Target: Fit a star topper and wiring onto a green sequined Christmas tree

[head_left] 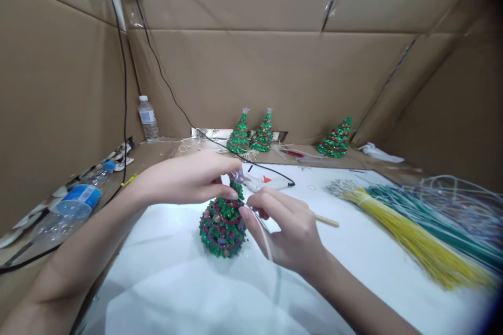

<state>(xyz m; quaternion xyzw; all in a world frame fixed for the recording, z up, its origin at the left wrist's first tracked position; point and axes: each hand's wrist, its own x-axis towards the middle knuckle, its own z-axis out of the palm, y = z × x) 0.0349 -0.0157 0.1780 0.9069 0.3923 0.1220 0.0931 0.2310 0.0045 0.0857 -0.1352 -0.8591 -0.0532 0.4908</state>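
Observation:
A small beaded-looking green Christmas tree (222, 225) with red garland and tiny ornaments stands upright on the white board (173, 267). My left hand (200, 178) reaches over from the left and pinches it near its top, just under a pale star (237, 175). Close beside the tree's upper right, my right hand (291, 227) is closed, thumb against forefinger, on a thin pale strand (269, 248). The strand curves down past the palm, its lower part blurred. Behind the right hand a wooden stick (328, 221) pokes out.
A glue gun (271, 182) lies beyond my hands. Finished-looking trees (238, 136) stand at the back, another tree (336, 138) further right. Yellow strands (416, 241) and green strands (436, 225) lie in bundles at right. Bottles (78, 201) and a black cable (168, 86) are left.

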